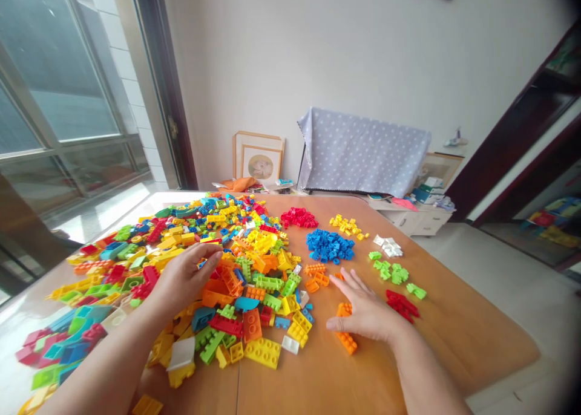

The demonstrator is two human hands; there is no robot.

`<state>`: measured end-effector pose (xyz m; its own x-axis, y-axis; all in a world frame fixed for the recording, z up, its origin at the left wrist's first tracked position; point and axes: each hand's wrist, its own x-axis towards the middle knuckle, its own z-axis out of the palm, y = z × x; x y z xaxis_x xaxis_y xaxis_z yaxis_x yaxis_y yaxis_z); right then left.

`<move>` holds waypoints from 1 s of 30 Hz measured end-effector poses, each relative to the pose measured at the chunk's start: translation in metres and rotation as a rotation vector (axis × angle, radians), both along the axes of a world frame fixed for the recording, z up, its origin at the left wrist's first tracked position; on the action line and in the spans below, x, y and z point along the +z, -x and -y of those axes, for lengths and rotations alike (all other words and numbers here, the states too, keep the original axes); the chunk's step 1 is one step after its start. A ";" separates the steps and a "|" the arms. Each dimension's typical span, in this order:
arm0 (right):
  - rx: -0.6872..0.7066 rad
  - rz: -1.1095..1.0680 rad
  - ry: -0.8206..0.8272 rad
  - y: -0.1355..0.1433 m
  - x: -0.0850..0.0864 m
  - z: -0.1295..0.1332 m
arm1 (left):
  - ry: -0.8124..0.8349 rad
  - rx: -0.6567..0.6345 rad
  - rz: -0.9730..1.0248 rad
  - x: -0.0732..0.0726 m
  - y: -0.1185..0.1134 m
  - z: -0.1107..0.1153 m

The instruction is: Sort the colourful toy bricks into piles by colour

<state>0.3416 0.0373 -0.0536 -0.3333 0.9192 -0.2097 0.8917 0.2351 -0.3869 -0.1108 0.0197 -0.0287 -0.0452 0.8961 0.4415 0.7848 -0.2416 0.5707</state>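
My left hand [184,281] is over the large mixed pile of toy building bricks [267,282], its fingers curled towards the thumb. Whether anything sits between those fingertips is hidden. Fingers spread, my right hand [367,309] hovers low over the table [290,385], beside orange bricks [347,342] that are partly under the thumb. More small orange bricks [316,276] lie just left of its fingertips. Beyond that hand are a heap of blue bricks [329,245], a red heap [298,217] and scattered yellow bricks [347,225].
White bricks [388,246], light green bricks [394,272] and long dark red bricks [402,306] lie in separate groups on the right. Against the wall stand a dotted cloth cover [365,152] and framed pictures [261,161]. A window [59,70] is on the left.
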 end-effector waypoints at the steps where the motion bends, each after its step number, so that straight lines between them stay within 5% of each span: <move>1: 0.010 -0.006 -0.001 0.001 -0.002 0.003 | -0.002 0.001 -0.008 0.000 0.000 0.000; 8: -0.028 -0.158 -0.205 0.016 -0.010 0.004 | -0.005 -0.021 -0.053 -0.004 0.003 0.000; 15: -0.108 0.051 -0.258 0.024 -0.020 0.018 | -0.035 -0.018 -0.024 -0.002 0.004 0.003; 21: -0.093 0.005 -0.461 0.036 -0.038 0.010 | -0.052 0.002 0.052 0.001 0.005 0.005; 30: -0.082 0.077 -0.470 0.053 -0.031 -0.009 | -0.064 -0.005 0.071 0.002 0.002 0.008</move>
